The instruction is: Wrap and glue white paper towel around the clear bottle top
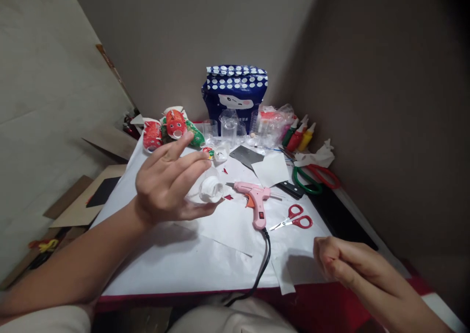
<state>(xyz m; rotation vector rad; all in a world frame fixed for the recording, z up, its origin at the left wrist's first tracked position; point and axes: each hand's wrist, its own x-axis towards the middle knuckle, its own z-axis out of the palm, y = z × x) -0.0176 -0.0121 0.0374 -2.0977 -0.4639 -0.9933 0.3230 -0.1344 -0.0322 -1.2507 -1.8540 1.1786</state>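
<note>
A small white bottle with its mouth turned toward me is in my left hand, above the middle-left of the white-covered table. My right hand is closed over the table's right front corner; what its fingers hold, if anything, is hidden. Between the hands lie a pink glue gun with a black cord and small scissors with red handles. Tiny red pieces rest close to the glue gun's nozzle. A white square sheet partly covers a dark grey sheet.
A blue bag stands at the back, with clear plastic cups before it. Painted red and green figures sit back left. Paint bottles and larger green-and-red-handled scissors are at the right.
</note>
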